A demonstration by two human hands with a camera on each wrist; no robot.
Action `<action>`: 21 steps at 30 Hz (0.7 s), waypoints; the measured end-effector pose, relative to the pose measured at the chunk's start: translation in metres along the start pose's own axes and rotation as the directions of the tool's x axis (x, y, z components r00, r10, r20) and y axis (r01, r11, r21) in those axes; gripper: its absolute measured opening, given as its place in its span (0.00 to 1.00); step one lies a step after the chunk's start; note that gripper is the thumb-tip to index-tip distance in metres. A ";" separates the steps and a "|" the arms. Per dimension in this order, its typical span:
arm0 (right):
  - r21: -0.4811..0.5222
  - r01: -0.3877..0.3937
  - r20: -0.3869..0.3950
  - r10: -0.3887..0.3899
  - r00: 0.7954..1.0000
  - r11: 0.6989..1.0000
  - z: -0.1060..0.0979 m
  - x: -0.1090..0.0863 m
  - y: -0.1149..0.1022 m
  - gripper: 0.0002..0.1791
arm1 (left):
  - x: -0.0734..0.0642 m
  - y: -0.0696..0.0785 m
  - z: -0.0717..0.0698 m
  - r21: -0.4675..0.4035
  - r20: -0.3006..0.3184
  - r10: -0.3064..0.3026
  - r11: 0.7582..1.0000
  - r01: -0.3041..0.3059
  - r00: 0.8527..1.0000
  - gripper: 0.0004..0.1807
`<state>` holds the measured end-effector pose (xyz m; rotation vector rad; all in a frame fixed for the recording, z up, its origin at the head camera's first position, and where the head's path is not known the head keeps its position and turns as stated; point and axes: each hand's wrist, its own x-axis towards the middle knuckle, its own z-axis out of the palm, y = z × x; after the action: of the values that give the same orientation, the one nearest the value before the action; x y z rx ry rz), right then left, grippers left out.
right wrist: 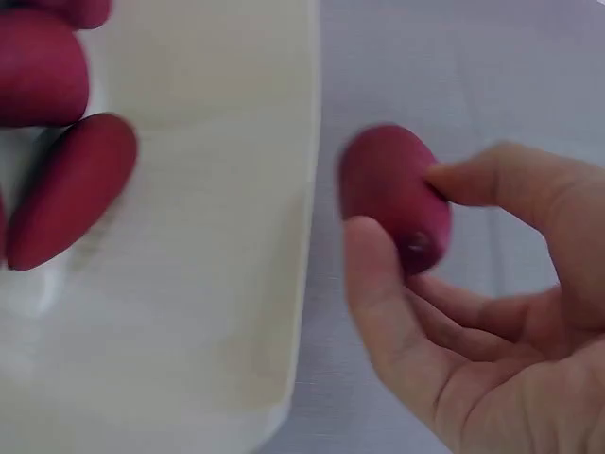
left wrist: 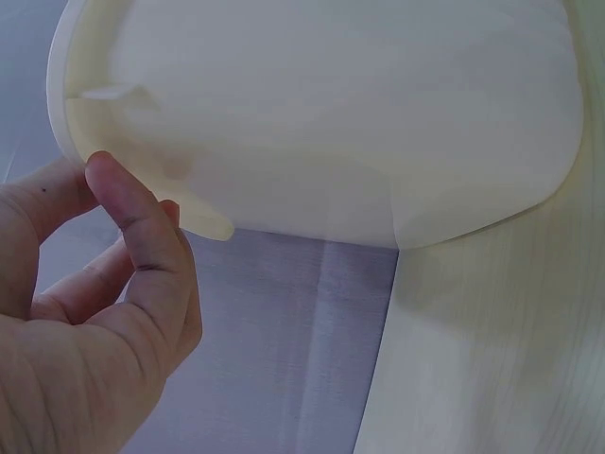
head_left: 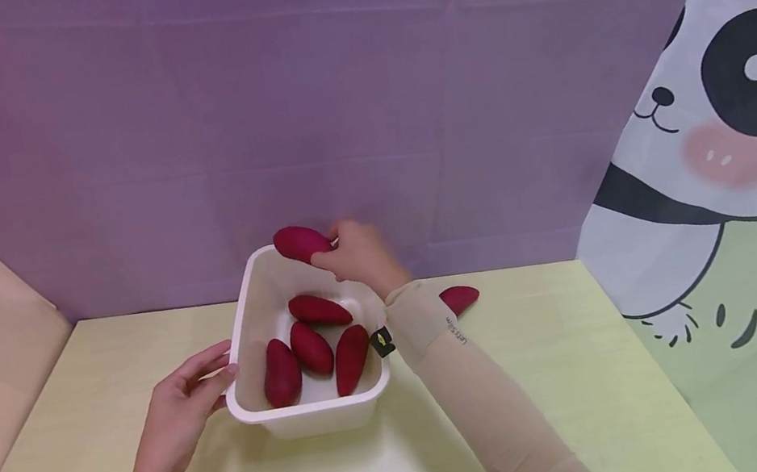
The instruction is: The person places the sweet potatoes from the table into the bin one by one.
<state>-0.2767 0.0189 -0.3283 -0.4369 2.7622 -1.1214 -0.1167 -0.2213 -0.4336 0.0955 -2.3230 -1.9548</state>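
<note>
My right hand (head_left: 359, 255) pinches a dark red sweet potato (head_left: 300, 243) between thumb and fingers over the far rim of a white plastic tub (head_left: 311, 409). In the right wrist view the held sweet potato (right wrist: 392, 194) shows its blunt end, with the tub wall (right wrist: 208, 236) beside it. Inside the tub lie several more, among them a sweet potato (head_left: 281, 373) at the left and another sweet potato (head_left: 351, 361) at the right. At the tub's left side, my left hand (head_left: 184, 408) grips the rim; the left wrist view shows the curled fingers (left wrist: 151, 251) at that edge.
Another sweet potato (head_left: 460, 299) lies on the pale wooden table (head_left: 553, 373), partly hidden behind the right sleeve. A purple cloth (head_left: 331, 112) hangs along the table's back edge. A panda-print cloth (head_left: 733, 199) stands at the right.
</note>
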 end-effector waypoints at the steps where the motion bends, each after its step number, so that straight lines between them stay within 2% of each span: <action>1: -0.046 -0.009 0.016 0.010 1.000 0.999 0.003 0.001 0.001 0.13 | 0.000 0.000 0.000 0.002 0.002 -0.003 1.000 0.003 1.000 0.28; 6: -0.222 -0.021 0.118 0.049 0.992 0.975 0.018 0.004 0.001 0.13 | 0.000 0.002 0.000 0.024 0.005 -0.016 1.000 0.016 1.000 0.29; 10: -0.323 0.009 0.154 0.044 0.987 0.946 0.029 0.010 -0.003 0.13 | 0.001 0.003 -0.001 0.033 0.002 -0.023 0.999 0.023 1.000 0.29; 13: -0.342 -0.001 0.180 0.066 0.981 0.940 0.039 0.013 -0.004 0.11 | 0.000 0.002 -0.002 0.026 0.001 -0.024 0.999 0.024 1.000 0.29; 21: -0.318 -0.081 0.254 0.167 0.953 0.945 0.060 0.012 0.002 0.09 | 0.002 0.001 -0.002 0.026 0.006 -0.027 0.999 0.027 1.000 0.29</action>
<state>-0.2747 -0.0231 -0.3722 -0.4068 2.6672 -0.5546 -0.1183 -0.2229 -0.4320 0.1235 -2.3641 -1.9399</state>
